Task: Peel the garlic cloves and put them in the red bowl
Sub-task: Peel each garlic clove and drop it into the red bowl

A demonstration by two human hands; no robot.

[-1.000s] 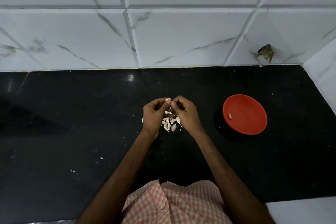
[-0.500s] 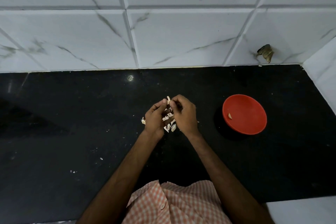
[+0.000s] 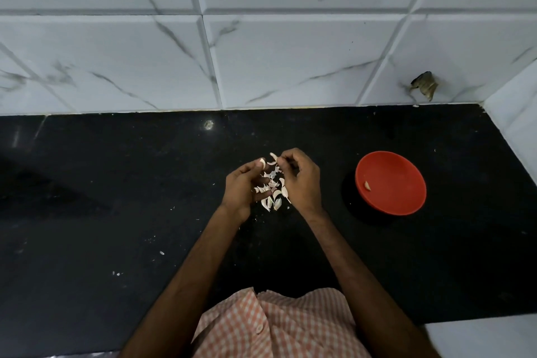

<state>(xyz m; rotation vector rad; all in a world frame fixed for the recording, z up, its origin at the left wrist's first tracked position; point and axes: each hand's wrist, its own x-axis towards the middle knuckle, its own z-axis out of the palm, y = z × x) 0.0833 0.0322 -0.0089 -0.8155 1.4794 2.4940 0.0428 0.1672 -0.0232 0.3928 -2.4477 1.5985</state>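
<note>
Curving pale garlic clove (image 3: pixel 262 162), loose skin (image 3: pixel 273 156)

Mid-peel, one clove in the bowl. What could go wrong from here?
1. The left hand pinches the clove only at its fingertips, right above the pile; a slip would likely lose it in there.
2. The skin the right hand pulls may drop into that pile.
3. The red bowl sits apart to the right, so the carry crosses the counter.

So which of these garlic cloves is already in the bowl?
The lone clove inside the red bowl, near its left wall; the rest are outside, mostly in a pile on the counter.
</note>
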